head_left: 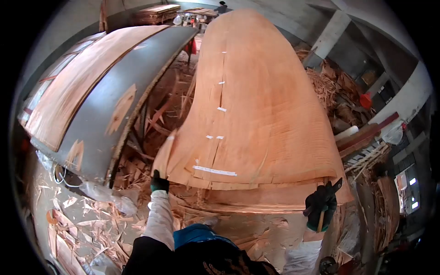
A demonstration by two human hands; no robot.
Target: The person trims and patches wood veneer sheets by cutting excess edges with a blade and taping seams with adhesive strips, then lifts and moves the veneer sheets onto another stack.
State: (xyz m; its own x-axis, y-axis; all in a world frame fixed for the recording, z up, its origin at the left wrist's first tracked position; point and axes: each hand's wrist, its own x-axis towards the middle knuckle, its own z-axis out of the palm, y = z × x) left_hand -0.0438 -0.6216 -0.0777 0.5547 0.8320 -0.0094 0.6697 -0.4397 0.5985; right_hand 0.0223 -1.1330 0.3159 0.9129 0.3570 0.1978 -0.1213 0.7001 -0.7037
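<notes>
A large, thin wood veneer sheet spreads before me, its left side lifted and curving. White tape strips lie across a split running up its length. My left hand, in a dark glove, is closed on the sheet's near left corner, thumb on top. Beyond the near right edge, my right hand, also gloved, is closed around a knife. Its dark blade points up and right, and a wooden handle end shows below the fist. Under the sheet's near edge lies more veneer.
To the left stands a grey-topped table with a long veneer strip and smaller pieces. Veneer scraps litter the floor. Scrap heaps and a concrete pillar stand right. A person is far back near stacked sheets.
</notes>
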